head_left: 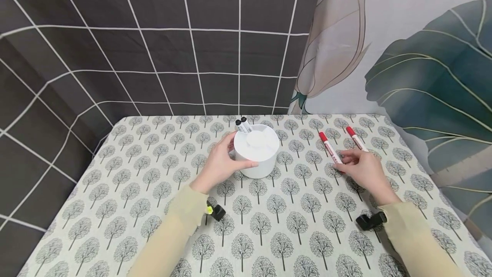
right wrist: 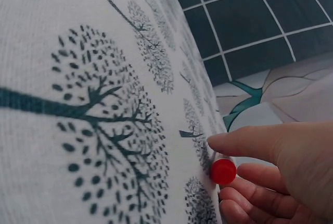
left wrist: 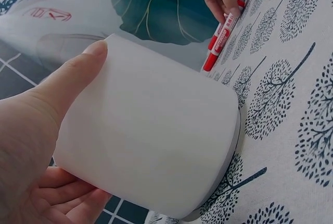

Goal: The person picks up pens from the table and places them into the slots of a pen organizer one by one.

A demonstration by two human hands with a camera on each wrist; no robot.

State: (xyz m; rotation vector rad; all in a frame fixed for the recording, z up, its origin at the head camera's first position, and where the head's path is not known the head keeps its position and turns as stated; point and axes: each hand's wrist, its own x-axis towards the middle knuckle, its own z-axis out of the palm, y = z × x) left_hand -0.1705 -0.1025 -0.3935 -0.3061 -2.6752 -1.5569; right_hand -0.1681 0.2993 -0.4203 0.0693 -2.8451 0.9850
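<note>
A white round pen holder (head_left: 262, 166) stands on the patterned cloth, with two black-capped markers (head_left: 244, 125) leaning in its far left part. My left hand (head_left: 221, 160) grips the holder from the left, thumb on the near side and fingers round behind. The white wall of the holder (left wrist: 151, 125) fills the left wrist view. To the right, my right hand (head_left: 363, 169) pinches the near end of a red-capped marker (head_left: 329, 147), whose cap points away. A second red-capped marker (head_left: 356, 137) lies just beyond that hand. In the right wrist view, a red marker end (right wrist: 223, 171) shows between thumb and fingers.
The table bears a white cloth (head_left: 242, 225) printed with dark trees. Behind it hangs a dark curtain with a white grid (head_left: 215, 50), and at the right a curtain with large leaves (head_left: 434, 80).
</note>
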